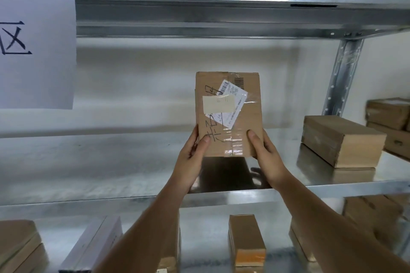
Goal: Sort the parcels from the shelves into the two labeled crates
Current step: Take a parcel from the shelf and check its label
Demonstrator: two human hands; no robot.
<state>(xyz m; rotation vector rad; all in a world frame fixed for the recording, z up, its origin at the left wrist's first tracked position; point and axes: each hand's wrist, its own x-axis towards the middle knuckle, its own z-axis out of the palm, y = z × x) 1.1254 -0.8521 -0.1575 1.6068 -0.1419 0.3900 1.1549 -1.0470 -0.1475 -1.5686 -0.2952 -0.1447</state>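
A brown cardboard parcel [228, 115] with a white shipping label, a pale tape strip and black handwriting is held upright above the middle metal shelf [111, 162]. My left hand [190, 157] grips its lower left edge, thumb on the front face. At the lower right corner my right hand [266, 157] holds it the same way, thumb on the front. The parcel's bottom edge hangs clear of the shelf surface. Neither crate is in view.
More cardboard parcels lie on the same shelf at the right [341, 139] and far right [388, 113]. The lower shelf holds several boxes, among them a narrow one [246, 241] and a white one [95, 246]. A paper sign [35, 35] hangs at upper left.
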